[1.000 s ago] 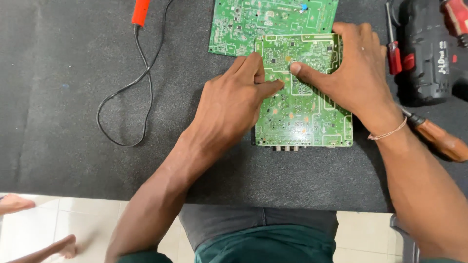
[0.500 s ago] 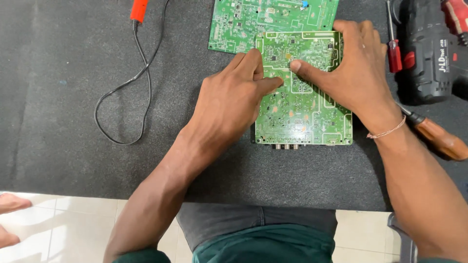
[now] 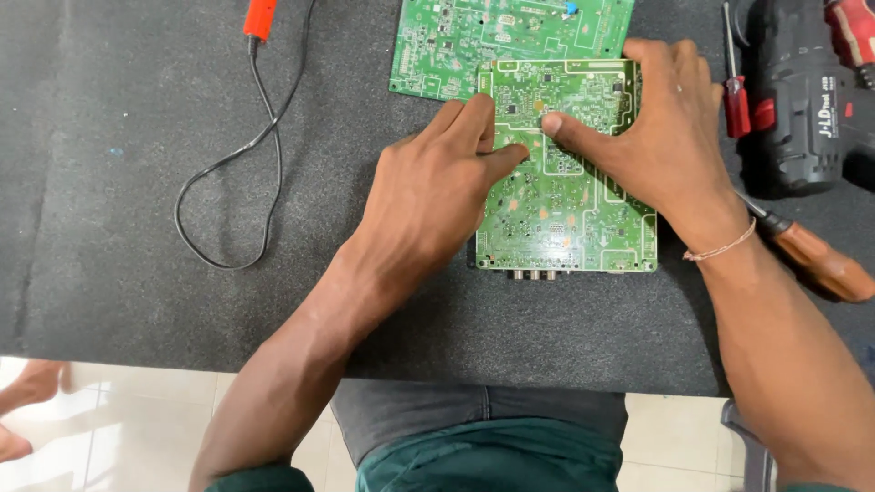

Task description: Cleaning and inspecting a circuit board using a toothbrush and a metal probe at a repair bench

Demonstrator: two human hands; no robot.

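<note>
Surface: dark gray mat (image 3: 137, 301), head view.
Board: green circuit board (image 3: 565, 219) mid-mat, overlapping a second green board (image 3: 437, 46) behind it.
L hand (image 3: 428, 196): flat, fingers pressing board's left part, gripping nothing.
R hand (image 3: 656, 137): open, splayed on board's upper right.
Right of board: cordless drill (image 3: 802, 100), wooden-handled screwdriver (image 3: 811, 260).
Left of board: black cable (image 3: 264, 137).

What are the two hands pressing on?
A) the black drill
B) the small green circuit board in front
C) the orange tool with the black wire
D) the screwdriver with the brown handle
B: the left hand and the right hand both lie flat on the front green circuit board, while the drill sits untouched off to the right.
</note>
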